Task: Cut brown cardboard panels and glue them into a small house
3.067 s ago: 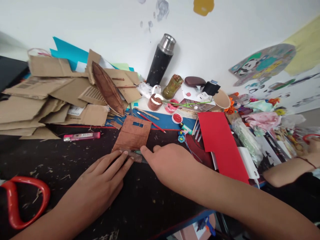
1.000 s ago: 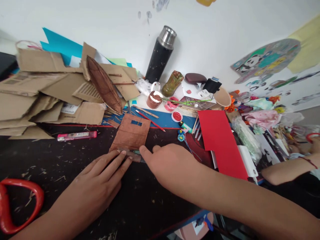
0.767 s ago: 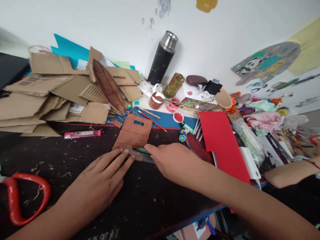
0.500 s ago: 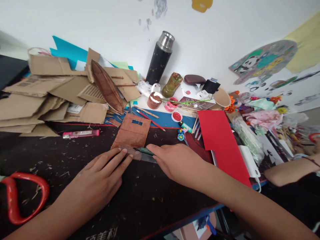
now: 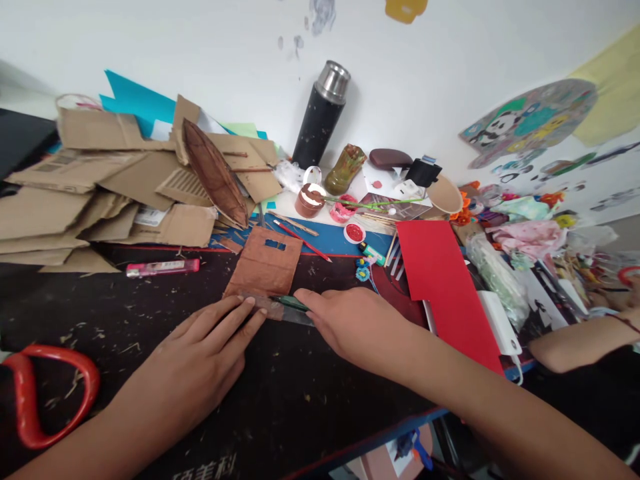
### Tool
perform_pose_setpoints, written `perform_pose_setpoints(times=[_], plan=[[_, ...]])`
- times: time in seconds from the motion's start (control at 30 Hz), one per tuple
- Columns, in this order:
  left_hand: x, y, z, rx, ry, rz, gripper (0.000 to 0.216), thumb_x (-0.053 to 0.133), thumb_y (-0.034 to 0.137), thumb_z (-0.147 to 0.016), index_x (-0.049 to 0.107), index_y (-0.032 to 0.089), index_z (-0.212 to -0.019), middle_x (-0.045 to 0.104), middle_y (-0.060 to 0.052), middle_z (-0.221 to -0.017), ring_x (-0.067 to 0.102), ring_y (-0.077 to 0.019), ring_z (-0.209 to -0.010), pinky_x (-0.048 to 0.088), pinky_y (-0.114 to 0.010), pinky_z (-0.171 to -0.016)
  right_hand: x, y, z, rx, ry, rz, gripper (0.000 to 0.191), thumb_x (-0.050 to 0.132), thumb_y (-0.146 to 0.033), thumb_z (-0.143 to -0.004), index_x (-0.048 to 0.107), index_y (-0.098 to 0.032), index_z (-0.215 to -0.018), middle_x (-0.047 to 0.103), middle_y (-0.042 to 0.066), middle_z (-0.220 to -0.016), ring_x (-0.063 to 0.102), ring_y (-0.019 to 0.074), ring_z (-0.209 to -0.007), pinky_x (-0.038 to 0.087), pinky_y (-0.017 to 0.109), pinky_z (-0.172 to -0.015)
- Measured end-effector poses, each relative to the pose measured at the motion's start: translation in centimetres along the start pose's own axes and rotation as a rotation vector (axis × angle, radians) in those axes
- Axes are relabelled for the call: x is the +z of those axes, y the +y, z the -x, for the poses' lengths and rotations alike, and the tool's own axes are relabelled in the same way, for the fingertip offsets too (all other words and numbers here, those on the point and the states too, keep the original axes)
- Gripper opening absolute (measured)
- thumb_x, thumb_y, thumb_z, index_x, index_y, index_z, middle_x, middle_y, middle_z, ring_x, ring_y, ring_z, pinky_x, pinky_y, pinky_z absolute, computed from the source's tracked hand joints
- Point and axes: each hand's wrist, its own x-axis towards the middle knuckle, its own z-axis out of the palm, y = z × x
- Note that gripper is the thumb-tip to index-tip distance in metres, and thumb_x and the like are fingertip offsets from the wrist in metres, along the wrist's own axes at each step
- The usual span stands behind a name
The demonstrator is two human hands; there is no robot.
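Note:
A brown-painted piece of cardboard (image 5: 265,260) with a small two-part window cut-out lies flat on the dark table. Across its near edge rests a clear ruler (image 5: 297,316). My left hand (image 5: 205,347) lies over the ruler's left end, fingers stretched out and pressing it down on the card. Closed in my right hand (image 5: 360,327) is a slim dark green pen-like tool (image 5: 293,303), held low along the ruler; whether its tip is a blade or a point I cannot make out.
Red scissor-like handles (image 5: 55,393) lie at left, a pink cutter (image 5: 163,267) farther back. Stacked cardboard (image 5: 55,213), a black flask (image 5: 320,120), paint pots (image 5: 310,202) and a red pencil (image 5: 303,241) line the back. Red card (image 5: 435,273) and another person's arm (image 5: 575,343) are at right.
The green tool's tip has slid slightly to the right along the ruler. Otherwise both hands and the card stay nearly where they were.

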Motion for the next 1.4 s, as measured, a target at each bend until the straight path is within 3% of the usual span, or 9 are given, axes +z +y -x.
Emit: perform_pose_setpoints(times=[0.5,0.63,0.83,1.07,1.4], plan=[[-0.7,0.2,-0.3,0.026,0.023,-0.026,0.051,0.044,0.023,-0.104,0.064,0.012,-0.149,0.071,-0.016,-0.147,0.058,-0.0358,-0.140,0.044,-0.052,-0.116,-0.6,-0.3,-0.1,0.014,-0.052,0.026,0.040,0.051,-0.012,-0.104,0.057,-0.017,-0.143,0.078,0.010,-0.099,0.073,0.0221,-0.073,0.040,0.032,-0.054],[-0.8,0.4,-0.6,-0.033,0.021,-0.010,0.050,0.043,0.023,-0.105,0.066,0.012,-0.147,0.071,-0.015,-0.146,0.058,-0.0354,-0.140,0.044,-0.051,-0.116,-1.0,-0.6,-0.1,0.030,-0.085,0.033,0.042,0.051,-0.012,-0.104,0.057,-0.017,-0.145,0.078,0.009,-0.100,0.074,0.0230,-0.076,0.042,0.031,-0.057],[-0.3,0.0,-0.3,0.029,0.041,-0.032,0.055,0.044,0.026,-0.103,0.059,0.011,-0.154,0.070,-0.017,-0.147,0.058,-0.0375,-0.140,0.045,-0.054,-0.114,-1.1,-0.5,-0.1,0.037,-0.112,0.035,0.042,0.052,-0.013,-0.103,0.057,-0.017,-0.144,0.077,0.010,-0.098,0.073,0.0238,-0.074,0.042,0.032,-0.057],[-0.3,0.4,-0.1,-0.053,-0.019,0.029,0.053,0.040,0.024,-0.105,0.059,0.017,-0.154,0.069,-0.014,-0.150,0.057,-0.0369,-0.143,0.047,-0.054,-0.116,-1.5,-0.7,-0.5,0.018,-0.110,0.033,0.045,0.052,-0.012,-0.103,0.056,-0.015,-0.147,0.078,0.010,-0.097,0.073,0.0237,-0.075,0.041,0.032,-0.057],[-0.2,0.1,-0.2,0.021,0.054,-0.013,0.054,0.041,0.024,-0.104,0.058,0.014,-0.154,0.072,-0.016,-0.145,0.060,-0.0375,-0.137,0.045,-0.055,-0.113,-1.8,-1.6,-0.9,-0.012,-0.105,0.088,0.049,0.055,-0.009,-0.098,0.057,-0.011,-0.147,0.076,0.011,-0.091,0.074,0.0241,-0.072,0.046,0.031,-0.055]])
